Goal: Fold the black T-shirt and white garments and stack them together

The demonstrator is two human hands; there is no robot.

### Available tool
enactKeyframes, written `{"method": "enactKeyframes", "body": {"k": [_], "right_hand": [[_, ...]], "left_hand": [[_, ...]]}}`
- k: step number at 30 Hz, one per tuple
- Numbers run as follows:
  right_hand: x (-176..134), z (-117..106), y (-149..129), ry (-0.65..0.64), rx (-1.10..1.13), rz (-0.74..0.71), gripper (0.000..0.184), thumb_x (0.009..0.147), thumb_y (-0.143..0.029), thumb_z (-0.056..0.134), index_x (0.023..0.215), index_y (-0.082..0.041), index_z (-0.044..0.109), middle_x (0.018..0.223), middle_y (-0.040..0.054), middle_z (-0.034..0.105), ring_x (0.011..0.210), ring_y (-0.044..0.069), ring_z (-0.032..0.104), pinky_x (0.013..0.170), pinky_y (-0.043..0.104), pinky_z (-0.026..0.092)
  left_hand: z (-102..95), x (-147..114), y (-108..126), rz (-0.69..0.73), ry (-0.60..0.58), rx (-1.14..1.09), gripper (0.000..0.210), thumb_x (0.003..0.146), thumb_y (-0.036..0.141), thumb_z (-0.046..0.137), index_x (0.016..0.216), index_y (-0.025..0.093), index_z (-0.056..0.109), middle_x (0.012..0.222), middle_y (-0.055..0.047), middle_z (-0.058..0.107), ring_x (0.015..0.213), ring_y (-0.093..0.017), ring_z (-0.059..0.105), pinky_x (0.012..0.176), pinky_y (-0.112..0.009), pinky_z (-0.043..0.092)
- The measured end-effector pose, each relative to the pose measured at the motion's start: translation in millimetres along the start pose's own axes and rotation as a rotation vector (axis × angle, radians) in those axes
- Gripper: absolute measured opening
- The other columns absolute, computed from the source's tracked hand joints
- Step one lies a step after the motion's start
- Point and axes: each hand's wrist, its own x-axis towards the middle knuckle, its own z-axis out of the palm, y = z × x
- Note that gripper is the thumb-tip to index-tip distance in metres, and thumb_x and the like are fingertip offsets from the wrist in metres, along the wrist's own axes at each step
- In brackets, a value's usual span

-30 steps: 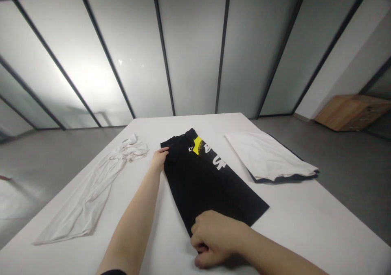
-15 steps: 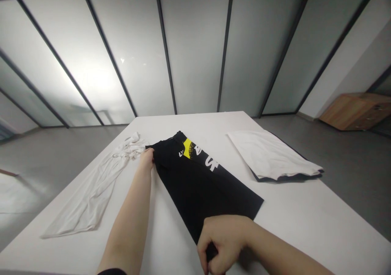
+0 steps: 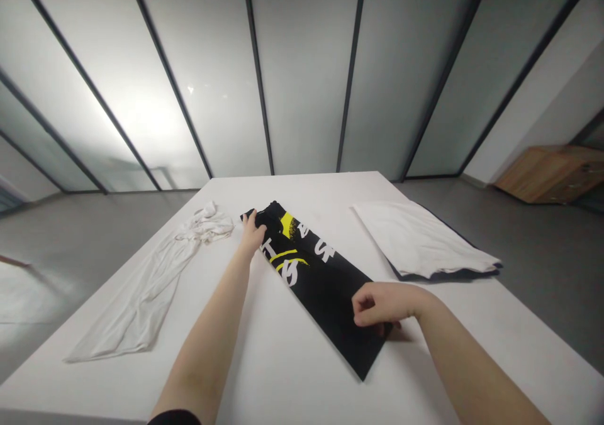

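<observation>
While the black shirt [image 3: 325,293] is laid on the table [image 3: 292,362], far end is touched by spread left hand [image 3: 252,233] | right hand [image 3: 389,302] curled near hem, hold unclear | folding judged underway; smoothing seemingly needed

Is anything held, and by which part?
The left hand touches the printed black fabric garment at its far end; the right hand is over its near end. Whether either grips is unclear.

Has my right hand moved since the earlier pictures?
Yes: judged against the white table, your right hand has moved rightward and away from the table's near edge.
</observation>
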Motion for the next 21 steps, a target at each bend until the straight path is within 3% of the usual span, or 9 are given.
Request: {"method": "enactKeyframes", "body": {"k": [3, 7, 10, 13, 15, 18, 21], "right_hand": [[4.3, 2.0, -0.2, 0.141, 0.017, -0.043, 0.036, 0.084, -0.047, 0.074, 0.110, -0.023, 0.068, 0.088, 0.0015, 0.069, 0.069, 0.016, 0.069, 0.044, 0.017, 0.039], [9.9, 12.1, -3.7, 0.288, -0.006, -0.020, 0.040, 0.083, -0.037, 0.074, 0.117, -0.025, 0.056, 0.083, -0.0026, 0.066, 0.058, 0.013, 0.060, 0.044, 0.020, 0.040], [7.9, 15.9, -4.7, 0.239, -0.049, 0.021, 0.037, 0.076, -0.025, 0.071, 0.110, -0.025, 0.057, 0.081, -0.0047, 0.064, 0.051, 0.012, 0.055, 0.044, 0.022, 0.042], [0.4, 13.1, -3.7, 0.107, -0.052, 0.095, 0.034, 0.070, -0.018, 0.068, 0.103, -0.025, 0.059, 0.076, -0.0054, 0.063, 0.052, 0.013, 0.060, 0.046, 0.022, 0.043], [-5.1, 8.4, -1.5, 0.087, -0.081, 0.122, 0.030, 0.071, -0.016, 0.066, 0.099, -0.025, 0.062, 0.072, -0.0051, 0.063, 0.055, 0.014, 0.062, 0.048, 0.022, 0.041], [-8.8, 0.1, 2.1, 0.209, -0.212, 0.076, 0.006, 0.080, -0.021, 0.066, 0.085, -0.022, 0.065, 0.068, -0.0025, 0.062, 0.059, 0.015, 0.059, 0.053, 0.024, 0.036], [-1.4, -1.2, -0.6, 0.501, -0.359, -0.012, 0.025, 0.094, -0.037, 0.063, 0.075, -0.021, 0.064, 0.070, 0.0011, 0.063, 0.065, 0.018, 0.058, 0.059, 0.029, 0.038]], "left_hand": [[17.2, -17.7, 7.8, 0.174, -0.177, 0.264, 0.058, 0.084, 0.015, 0.060, 0.141, 0.021, 0.067, 0.163, -0.015, 0.048, 0.160, -0.033, 0.032, 0.129, -0.051, 0.028], [28.6, -34.3, 9.9, 0.241, -0.336, 0.496, 0.047, 0.094, 0.022, 0.054, 0.138, 0.021, 0.070, 0.155, -0.015, 0.059, 0.154, -0.033, 0.041, 0.128, -0.052, 0.029], [30.2, -39.4, 7.9, 0.209, -0.338, 0.562, 0.049, 0.098, 0.027, 0.052, 0.144, 0.022, 0.065, 0.159, -0.016, 0.055, 0.153, -0.035, 0.043, 0.125, -0.054, 0.031], [29.7, -42.2, 11.1, 0.188, -0.327, 0.588, 0.051, 0.098, 0.028, 0.052, 0.148, 0.021, 0.061, 0.164, -0.017, 0.048, 0.154, -0.038, 0.039, 0.125, -0.057, 0.029], [29.5, -45.1, 18.6, 0.189, -0.282, 0.606, 0.055, 0.096, 0.025, 0.054, 0.151, 0.020, 0.057, 0.166, -0.019, 0.044, 0.155, -0.039, 0.036, 0.126, -0.057, 0.027], [32.1, -53.8, 36.3, 0.199, -0.184, 0.628, 0.053, 0.094, 0.023, 0.055, 0.147, 0.018, 0.056, 0.160, -0.021, 0.048, 0.148, -0.038, 0.043, 0.122, -0.053, 0.034], [40.9, -68.5, 53.3, 0.131, -0.149, 0.661, 0.042, 0.095, 0.030, 0.057, 0.135, 0.017, 0.058, 0.140, -0.023, 0.058, 0.131, -0.039, 0.055, 0.110, -0.053, 0.044]]}}
